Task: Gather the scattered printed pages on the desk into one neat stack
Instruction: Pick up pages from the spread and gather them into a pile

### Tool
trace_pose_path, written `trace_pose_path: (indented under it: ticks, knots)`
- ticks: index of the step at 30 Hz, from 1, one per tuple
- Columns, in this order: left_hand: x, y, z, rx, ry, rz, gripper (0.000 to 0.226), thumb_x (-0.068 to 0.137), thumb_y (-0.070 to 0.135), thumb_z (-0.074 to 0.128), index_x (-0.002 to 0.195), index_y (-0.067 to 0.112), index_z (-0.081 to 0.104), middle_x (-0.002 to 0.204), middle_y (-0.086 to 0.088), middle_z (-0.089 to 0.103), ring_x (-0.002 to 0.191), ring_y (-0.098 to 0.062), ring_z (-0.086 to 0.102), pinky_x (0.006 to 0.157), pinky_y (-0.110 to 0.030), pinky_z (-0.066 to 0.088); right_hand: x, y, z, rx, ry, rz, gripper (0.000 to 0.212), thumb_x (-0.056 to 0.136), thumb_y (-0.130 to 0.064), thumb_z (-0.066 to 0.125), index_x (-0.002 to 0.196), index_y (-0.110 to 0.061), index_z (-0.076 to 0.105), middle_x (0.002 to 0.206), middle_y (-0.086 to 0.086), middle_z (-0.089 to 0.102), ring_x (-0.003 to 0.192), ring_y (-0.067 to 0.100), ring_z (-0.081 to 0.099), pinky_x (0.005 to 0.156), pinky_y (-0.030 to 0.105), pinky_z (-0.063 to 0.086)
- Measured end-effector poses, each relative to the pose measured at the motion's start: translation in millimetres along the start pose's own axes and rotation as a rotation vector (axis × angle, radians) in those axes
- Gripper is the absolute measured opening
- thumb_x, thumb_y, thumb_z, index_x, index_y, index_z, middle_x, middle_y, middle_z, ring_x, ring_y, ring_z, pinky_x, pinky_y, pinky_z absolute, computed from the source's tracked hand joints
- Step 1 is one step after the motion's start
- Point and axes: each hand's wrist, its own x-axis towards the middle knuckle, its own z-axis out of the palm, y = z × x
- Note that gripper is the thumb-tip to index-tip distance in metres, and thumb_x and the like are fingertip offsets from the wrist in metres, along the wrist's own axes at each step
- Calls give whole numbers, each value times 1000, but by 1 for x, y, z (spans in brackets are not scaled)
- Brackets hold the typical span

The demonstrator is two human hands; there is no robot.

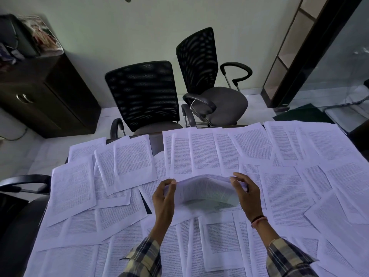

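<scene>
Office desk (153, 141), near-covered by loose printed pages (203, 154). Left hand (162, 198) and right hand (246, 193) pinch opposite edges of a small bowed stack (207, 191), raised at centre. Risk: bowing may let sheets slip out and scatter, or crease.

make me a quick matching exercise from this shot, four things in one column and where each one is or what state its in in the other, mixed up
Things
1. bundle of pages
2. loose pages
3. mesh-back chair
4. dark cabinet

Places or states
A. against the wall at far left, clutter on top
B. bowed upward, held at both ends by the left hand and right hand
C. pushed up to the far edge of the desk
D. lying flat and overlapping all over the desk

Pairs: 1-B, 2-D, 3-C, 4-A
</scene>
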Motion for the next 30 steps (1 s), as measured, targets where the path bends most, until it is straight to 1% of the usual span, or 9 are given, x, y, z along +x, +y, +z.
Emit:
trace_pose_path:
  ticks: [3,6,11,14,17,21,23,25,30]
  knots:
    - [3,1,3,11,32,-11,16,99,28,69,95,14,76,83,10,70,78,-4,61,68,-9,46,2,2,-1,-21,-13,17,19,93,-14,71,111,-19,74,109,-14,75,104,0,67,87,12,53]
    - [6,2,7,14,74,-31,12,97,24,70,94,15,76,89,5,75,84,-9,67,67,-8,49,3,1,-1,-15,-25,17,17,95,-13,69,110,-17,75,109,-12,75,105,2,67,87,10,52]
    - [9,1,7,25,78,-50,11,98,25,69,95,17,76,92,4,75,89,-13,67,73,-18,48,3,-2,-4,-7,-47,12,15,97,-9,66,100,-17,79,98,-14,78,97,7,71,84,17,55]
    - [9,0,5,13,81,-54,20,100,32,67,92,16,75,81,7,69,77,-9,59,70,-19,46,2,-8,-7,-13,-70,10,14,97,-16,67,96,-18,81,94,-9,79,92,6,72,78,21,55]
    - [9,-1,4,61,67,-20,15,96,33,72,95,18,75,89,9,74,83,-8,67,73,-19,53,4,-15,-11,-109,-147,-52,12,91,-30,73,86,-23,82,86,-14,79,82,2,73,72,21,55]
    - [9,-1,3,93,75,-4,13,96,31,72,96,18,75,97,6,76,90,-8,70,68,-8,51,20,-18,-19,-496,-347,-264,42,84,-72,64,68,-33,68,62,-13,65,60,9,62,56,29,51]
    - [9,-1,3,105,70,5,13,97,31,71,96,18,75,97,6,76,90,-9,70,67,-7,51,29,-25,-15,-719,-447,-262,55,77,-83,59,81,-31,72,68,-13,68,61,7,60,56,28,50]
    - [9,-3,3,111,63,10,14,97,32,71,96,19,74,98,5,76,91,-11,71,70,-11,52,38,-36,-4,-902,-556,-238,62,74,-83,61,106,-31,72,86,-12,72,74,8,64,67,26,53]
    - [7,-5,2,121,27,22,13,97,34,70,89,24,73,93,4,77,89,-16,71,75,-27,57,48,-62,47,-1098,-787,-228,59,86,-50,67,139,-32,47,114,7,68,103,30,66,83,37,51]
